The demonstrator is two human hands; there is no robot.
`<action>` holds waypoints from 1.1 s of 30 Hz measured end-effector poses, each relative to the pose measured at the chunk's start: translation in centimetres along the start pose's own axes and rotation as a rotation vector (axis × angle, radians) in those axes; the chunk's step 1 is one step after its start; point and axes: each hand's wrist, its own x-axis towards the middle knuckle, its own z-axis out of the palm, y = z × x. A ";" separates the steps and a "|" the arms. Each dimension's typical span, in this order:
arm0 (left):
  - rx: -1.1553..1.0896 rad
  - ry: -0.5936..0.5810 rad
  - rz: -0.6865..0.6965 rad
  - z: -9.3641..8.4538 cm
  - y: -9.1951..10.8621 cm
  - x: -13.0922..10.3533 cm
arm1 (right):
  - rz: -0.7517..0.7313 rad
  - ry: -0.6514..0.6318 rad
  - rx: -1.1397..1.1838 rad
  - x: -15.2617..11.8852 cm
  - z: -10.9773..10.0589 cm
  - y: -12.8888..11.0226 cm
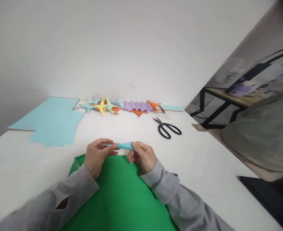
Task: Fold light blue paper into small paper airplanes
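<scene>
A narrow folded piece of light blue paper is held level between both hands, above the far edge of a green surface. My left hand pinches its left end between thumb and fingers. The right end is gripped by the thumb and finger of my right hand, whose other fingers curl below. Beyond the hands, black-handled scissors lie with their blades pointing to the back left.
Light blue sheets lie at the left. Folded paper shapes and a pleated purple paper line the wall, beside a blue strip. Another person's clothed body is at the right, near a wooden-topped table.
</scene>
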 end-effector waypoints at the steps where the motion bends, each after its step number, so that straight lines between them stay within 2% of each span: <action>1: 0.002 0.000 -0.001 0.0 0.0 0.0 | -0.005 0.000 -0.044 0.0 -0.1 0.1; 4: 0.018 0.004 -0.005 -0.1 0.1 -0.1 | -0.132 0.027 -0.262 -0.1 -0.3 0.1; 7: 0.071 0.014 0.013 -0.1 0.2 -0.1 | -0.546 0.224 -0.569 -0.4 -0.6 -0.4; 8: 0.101 0.013 0.015 0.0 0.3 -0.1 | -0.691 0.243 -0.672 -0.5 -0.7 -0.6; 9: 0.130 0.013 0.013 0.0 0.3 -0.2 | -0.798 0.223 -0.757 -0.7 -0.7 -0.7; 11: 0.178 0.006 0.011 0.2 0.3 -0.2 | -0.905 0.128 -0.877 -1.0 -0.6 -0.9; 13: 0.211 -0.005 0.012 0.3 0.4 -0.3 | -0.939 0.045 -0.978 -1.2 -0.5 -0.8; 16: 0.265 -0.032 0.008 0.4 0.3 -0.5 | -0.970 0.017 -1.106 -1.3 -0.4 -0.4; 22: 0.289 -0.077 0.016 0.3 0.3 -0.8 | -1.042 0.051 -1.288 -1.2 -0.5 -0.5; 28: 0.235 -0.099 0.024 0.5 0.3 -1.0 | -1.135 0.219 -1.386 -1.8 0.2 -1.2; 33: 0.255 -0.094 0.034 0.8 0.4 -1.3 | -1.235 0.160 -1.443 -2.2 0.4 -1.3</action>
